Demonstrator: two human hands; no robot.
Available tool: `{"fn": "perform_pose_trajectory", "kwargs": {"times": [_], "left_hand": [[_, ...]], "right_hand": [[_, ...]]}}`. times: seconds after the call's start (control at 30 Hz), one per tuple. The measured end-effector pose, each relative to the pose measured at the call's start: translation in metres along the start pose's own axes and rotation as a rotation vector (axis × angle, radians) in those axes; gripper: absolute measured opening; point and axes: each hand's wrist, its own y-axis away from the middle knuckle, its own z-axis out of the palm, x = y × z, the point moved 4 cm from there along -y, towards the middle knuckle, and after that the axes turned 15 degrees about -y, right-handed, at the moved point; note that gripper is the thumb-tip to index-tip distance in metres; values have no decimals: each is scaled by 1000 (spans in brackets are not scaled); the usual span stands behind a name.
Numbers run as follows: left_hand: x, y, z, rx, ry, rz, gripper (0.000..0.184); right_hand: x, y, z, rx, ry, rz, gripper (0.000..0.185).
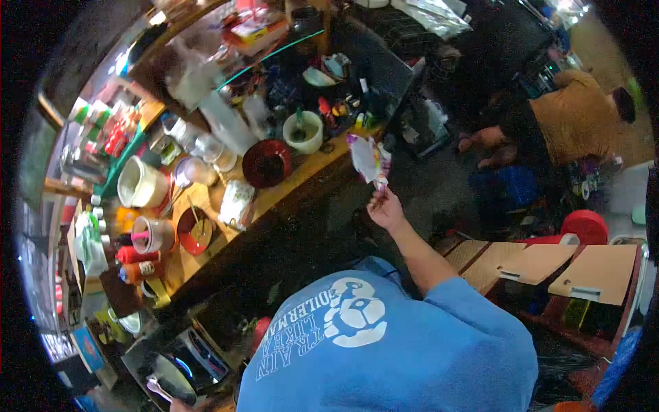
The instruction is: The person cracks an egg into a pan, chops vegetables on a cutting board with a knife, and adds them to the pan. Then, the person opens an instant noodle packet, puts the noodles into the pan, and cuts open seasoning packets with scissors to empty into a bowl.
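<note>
My right hand is stretched out ahead of me, fingers pinched on the lower end of a torn-looking plastic packet, white with purple and pink print. The packet hangs in the air beside the edge of a wooden counter. At the bottom left, only a bit of my left hand shows at the frame's edge. It grips a pale pinkish-white utensil, whose exact kind is unclear. The utensil's head lies over a dark round pan on a black stove.
On the counter stand a dark red bowl, a pale pot, a red-brown bowl with a utensil, a white bucket and sauce bottles. Another person crouches at the right, beyond cabinet doors.
</note>
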Motion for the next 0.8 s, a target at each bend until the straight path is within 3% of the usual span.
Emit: {"fn": "perform_pose_trajectory", "kwargs": {"times": [0.07, 0.3, 0.37, 0.47, 0.5, 0.53, 0.63, 0.8], "left_hand": [[34, 27, -45, 53, 117, 68, 45], [178, 135, -173, 0, 390, 349, 43], [218, 164, -199, -64, 438, 412, 42], [267, 203, -228, -168, 477, 482, 41], [282, 215, -234, -204, 485, 496, 41], [295, 227, -240, -239, 491, 509, 40], [326, 254, -256, -330, 492, 536, 39], [352, 287, -270, -453, 465, 531, 38]], "right_hand": [[-59, -5, -41, 109, -68, -158, 26], [-231, -7, -31, 118, -82, -610, 21], [-270, -9, -9, 249, 87, -706, 20], [-329, -13, 10, 181, 1, -818, 21], [-359, -19, 6, 18, 40, -823, 26], [-378, -24, 12, 15, 31, -830, 26], [-443, -37, 7, 294, 258, -1086, 35], [-531, -79, -20, 618, 583, -1147, 23]]}}
